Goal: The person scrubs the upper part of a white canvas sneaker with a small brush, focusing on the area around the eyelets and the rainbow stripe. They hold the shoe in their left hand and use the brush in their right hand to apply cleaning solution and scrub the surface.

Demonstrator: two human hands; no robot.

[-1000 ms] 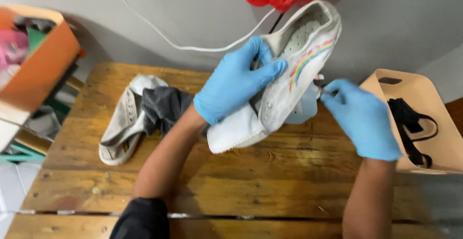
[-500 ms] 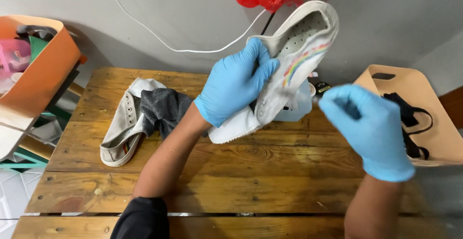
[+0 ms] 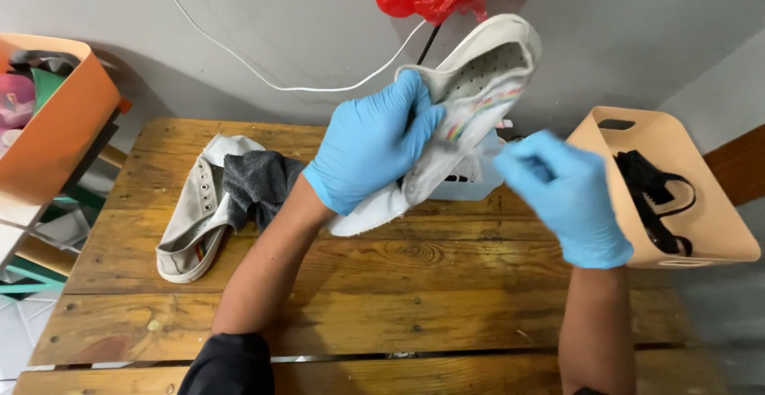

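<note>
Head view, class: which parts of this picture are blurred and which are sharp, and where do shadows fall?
In the head view, the right hand is smeared by motion blur; the left hand gripping the white shoe is sharp, as is the wooden table; a soft shadow spreads on the grey wall beside the orange bin.

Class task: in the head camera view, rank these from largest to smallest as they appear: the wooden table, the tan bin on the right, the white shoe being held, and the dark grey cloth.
1. wooden table
2. tan bin and white shoe: look alike; the shoe is raised nearer the camera, so unsure
3. dark grey cloth
</note>
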